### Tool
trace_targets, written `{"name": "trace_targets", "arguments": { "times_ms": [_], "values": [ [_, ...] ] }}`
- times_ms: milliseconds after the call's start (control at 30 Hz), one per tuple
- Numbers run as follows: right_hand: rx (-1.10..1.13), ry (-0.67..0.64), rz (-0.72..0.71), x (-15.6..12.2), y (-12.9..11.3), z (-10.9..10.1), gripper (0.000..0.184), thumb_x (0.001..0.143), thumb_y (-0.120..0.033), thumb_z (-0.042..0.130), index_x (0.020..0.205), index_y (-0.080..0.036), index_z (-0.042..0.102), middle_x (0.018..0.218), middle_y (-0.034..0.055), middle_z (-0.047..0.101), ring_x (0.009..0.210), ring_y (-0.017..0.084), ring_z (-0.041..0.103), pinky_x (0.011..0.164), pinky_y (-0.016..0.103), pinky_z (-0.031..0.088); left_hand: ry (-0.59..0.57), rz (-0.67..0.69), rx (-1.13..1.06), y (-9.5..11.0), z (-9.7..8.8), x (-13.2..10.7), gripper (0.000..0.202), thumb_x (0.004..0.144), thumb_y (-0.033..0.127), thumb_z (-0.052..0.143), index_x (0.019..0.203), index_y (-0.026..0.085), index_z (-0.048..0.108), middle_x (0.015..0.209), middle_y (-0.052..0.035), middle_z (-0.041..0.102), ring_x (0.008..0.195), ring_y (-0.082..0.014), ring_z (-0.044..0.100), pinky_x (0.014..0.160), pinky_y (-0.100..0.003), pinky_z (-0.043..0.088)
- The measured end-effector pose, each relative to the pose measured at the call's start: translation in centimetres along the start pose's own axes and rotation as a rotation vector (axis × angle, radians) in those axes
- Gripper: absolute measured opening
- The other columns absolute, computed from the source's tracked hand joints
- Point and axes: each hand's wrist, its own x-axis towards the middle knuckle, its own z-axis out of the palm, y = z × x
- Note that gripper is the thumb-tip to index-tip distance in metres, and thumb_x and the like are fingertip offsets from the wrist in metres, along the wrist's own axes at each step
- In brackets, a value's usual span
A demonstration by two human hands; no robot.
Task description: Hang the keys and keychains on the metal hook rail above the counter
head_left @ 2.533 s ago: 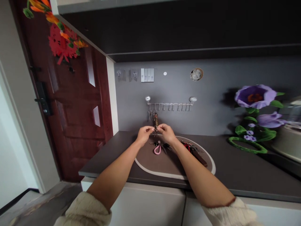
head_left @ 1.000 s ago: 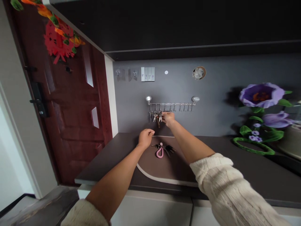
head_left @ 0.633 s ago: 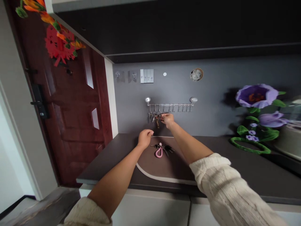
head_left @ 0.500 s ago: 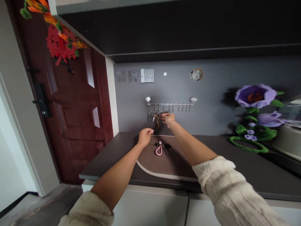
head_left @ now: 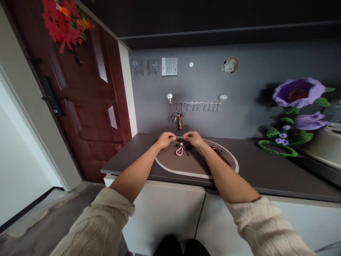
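My left hand point(head_left: 165, 139) is above the back left of the oval brown mat point(head_left: 170, 165), fingers curled in and tips together, with nothing visible in them. My right hand point(head_left: 194, 138) is just to its right, fingers bent and tips pressed together, also with nothing visible in it. Right below and between the hands, a pink loop keychain point(head_left: 179, 152) with keys lies on the mat. A dark bunch of keys point(head_left: 189, 148) lies beside it. Behind the hands, several keys point(head_left: 179, 121) hang from the left hooks of a clear hook rail point(head_left: 195, 103).
More keys point(head_left: 220, 153) with a dark red strap lie on the mat's right, partly behind my right forearm. A purple flower decoration point(head_left: 298, 93) and a pale rounded appliance point(head_left: 323, 147) stand at the right. A dark shelf point(head_left: 213, 17) overhangs the counter point(head_left: 255, 174).
My right hand has come down from the hanging keys to the mat, leaving them on the rail. My left hand stays near the mat's back edge. The view has tilted downward.
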Motion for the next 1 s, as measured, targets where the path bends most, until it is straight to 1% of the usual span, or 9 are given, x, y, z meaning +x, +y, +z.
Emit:
{"name": "trace_targets", "arguments": {
  "times_ms": [133,233,300,500,633,767,967,1000],
  "values": [
    [-0.107,-0.048,-0.071,0.3,1.4,0.2,0.015,0.062,-0.025,0.056,0.068,-0.012,0.060,0.059,0.0001,0.057,0.051,0.007,0.045,0.054,0.020,0.036,-0.129,-0.009,-0.009,0.0,-0.2,-0.4,0.023,0.066,0.028,0.054,0.079,0.011,0.064,0.065,-0.0016,0.059,0.057,-0.0092,0.047,0.058,-0.022,0.035],
    [-0.150,-0.097,-0.081,0.4,1.7,0.4,0.016,0.062,-0.026,0.056,0.068,-0.013,0.062,0.062,0.0014,0.059,0.054,0.008,0.048,0.056,0.020,0.038,-0.225,-0.003,-0.007,-0.2,-0.2,-0.4,0.024,0.065,0.029,0.056,0.080,0.011,0.064,0.063,-0.0005,0.057,0.056,-0.0083,0.045,0.056,-0.022,0.034],
    [-0.184,-0.110,-0.076,0.4,1.8,0.5,0.015,0.062,-0.026,0.055,0.067,-0.013,0.062,0.062,0.0019,0.060,0.055,0.009,0.049,0.056,0.020,0.038,-0.255,-0.028,-0.009,-0.3,-0.1,-0.5,0.024,0.064,0.027,0.057,0.080,0.011,0.064,0.061,0.0001,0.056,0.055,-0.0078,0.043,0.054,-0.021,0.032],
    [-0.229,-0.124,-0.062,0.3,1.9,0.7,0.015,0.063,-0.023,0.054,0.069,-0.012,0.062,0.064,0.0029,0.060,0.055,0.008,0.048,0.056,0.020,0.038,-0.261,-0.092,-0.047,-0.1,0.2,-0.5,0.017,0.061,0.015,0.058,0.076,0.010,0.063,0.055,0.0029,0.051,0.051,-0.0058,0.040,0.052,-0.020,0.031],
    [-0.220,-0.118,-0.082,0.5,2.0,0.8,0.014,0.064,-0.022,0.053,0.068,-0.013,0.062,0.064,0.0028,0.060,0.054,0.008,0.048,0.055,0.020,0.038,-0.260,-0.144,-0.076,-0.1,0.1,-0.4,0.013,0.060,0.014,0.059,0.072,0.011,0.062,0.052,0.0036,0.050,0.049,-0.0056,0.040,0.052,-0.020,0.032],
    [-0.192,-0.117,-0.101,0.6,2.1,0.9,0.012,0.064,-0.023,0.054,0.065,-0.013,0.062,0.061,0.0022,0.059,0.052,0.008,0.047,0.055,0.020,0.037,-0.247,-0.165,-0.078,-0.2,0.0,-0.4,0.012,0.058,0.013,0.058,0.070,0.012,0.062,0.053,0.0033,0.052,0.049,-0.0061,0.041,0.052,-0.020,0.033],
    [-0.162,-0.115,-0.076,0.6,2.0,0.9,0.009,0.062,-0.021,0.056,0.064,-0.014,0.062,0.057,0.0007,0.058,0.049,0.007,0.045,0.053,0.020,0.036,-0.254,-0.157,0.041,-0.1,0.1,-0.5,0.010,0.058,0.018,0.055,0.062,0.012,0.062,0.049,0.0028,0.051,0.045,-0.0067,0.040,0.046,-0.020,0.030],
    [-0.165,-0.115,-0.070,0.5,1.9,0.9,0.009,0.062,-0.020,0.056,0.064,-0.014,0.062,0.057,0.0005,0.058,0.049,0.007,0.045,0.053,0.020,0.035,-0.240,-0.164,0.045,-0.1,0.2,-0.5,0.009,0.057,0.018,0.055,0.061,0.012,0.061,0.048,0.0029,0.050,0.044,-0.0067,0.039,0.046,-0.020,0.029]
  ]
}}
